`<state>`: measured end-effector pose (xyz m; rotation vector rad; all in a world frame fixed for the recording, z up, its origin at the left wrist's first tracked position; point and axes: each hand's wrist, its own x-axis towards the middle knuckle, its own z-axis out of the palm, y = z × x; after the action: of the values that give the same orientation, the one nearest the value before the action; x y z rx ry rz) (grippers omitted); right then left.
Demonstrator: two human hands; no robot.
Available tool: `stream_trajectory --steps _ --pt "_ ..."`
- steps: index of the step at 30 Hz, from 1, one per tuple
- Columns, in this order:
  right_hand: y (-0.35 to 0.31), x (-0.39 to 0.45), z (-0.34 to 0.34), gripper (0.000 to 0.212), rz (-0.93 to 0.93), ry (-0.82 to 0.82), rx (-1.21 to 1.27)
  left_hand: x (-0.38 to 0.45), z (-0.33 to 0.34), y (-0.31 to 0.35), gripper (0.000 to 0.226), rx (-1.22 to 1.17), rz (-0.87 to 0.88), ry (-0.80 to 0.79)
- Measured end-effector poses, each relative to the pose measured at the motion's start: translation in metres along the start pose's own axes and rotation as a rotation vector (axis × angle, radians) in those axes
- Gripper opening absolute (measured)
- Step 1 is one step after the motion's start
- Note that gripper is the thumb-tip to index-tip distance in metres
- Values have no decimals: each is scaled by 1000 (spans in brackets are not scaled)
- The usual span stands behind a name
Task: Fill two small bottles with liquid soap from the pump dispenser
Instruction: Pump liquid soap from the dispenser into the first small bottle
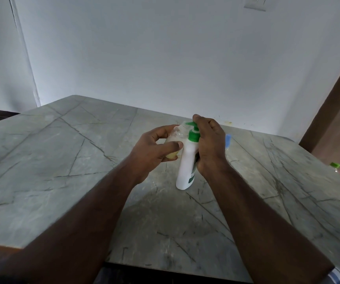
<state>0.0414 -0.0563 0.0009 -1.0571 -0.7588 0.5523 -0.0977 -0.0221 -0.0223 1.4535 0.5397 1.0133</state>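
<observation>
- The desk (66,152) is a grey slab veined with dark cracks like marble, matt and hard; spilled soap would spread across it with no rim to stop it.
- The left hand (152,152) has its fingers (170,146) curled round a small clear bottle (175,140), held tilted off the desk with its mouth up against the pump spout. The plastic looks thin and smooth, and a pale yellowish fill sits in the lower end.
- My worry here: if the mouth drifts from the spout, the next squirt would run down the outside, and a slick bottle could slip from that grip. Overfilling is the other danger, as the hand hides most of the level.
- The soap dispenser (186,160) is a tall white plastic bottle with a glossy side, a green label low down and a green pump head (193,132). It stands on the desk, touching both hands.
- The right hand (210,146) wraps the dispenser's neck, its fingers closed over the pump top. A hard press off-centre could tip this narrow-based bottle.
- Behind the right hand a blue-capped thing (228,140) shows, possibly the second bottle, though it is mostly hidden.
- At the far right edge sits a green-capped item (335,166), too cropped to identify.
</observation>
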Motion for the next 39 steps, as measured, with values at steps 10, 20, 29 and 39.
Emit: stream_trajectory --steps 10,20,29,39 --pt "-1 2 1 15 7 -8 38 0 0 0 34 -6 7 -1" --pt "-10 -2 2 23 127 -47 41 1 -1 -1 41 -18 10 -10" --pt "-28 8 3 32 285 -65 -57 1 0 -1 42 -2 -1 -6" --pt "-27 15 3 12 106 20 -149 1 0 0 43 16 -8 3"
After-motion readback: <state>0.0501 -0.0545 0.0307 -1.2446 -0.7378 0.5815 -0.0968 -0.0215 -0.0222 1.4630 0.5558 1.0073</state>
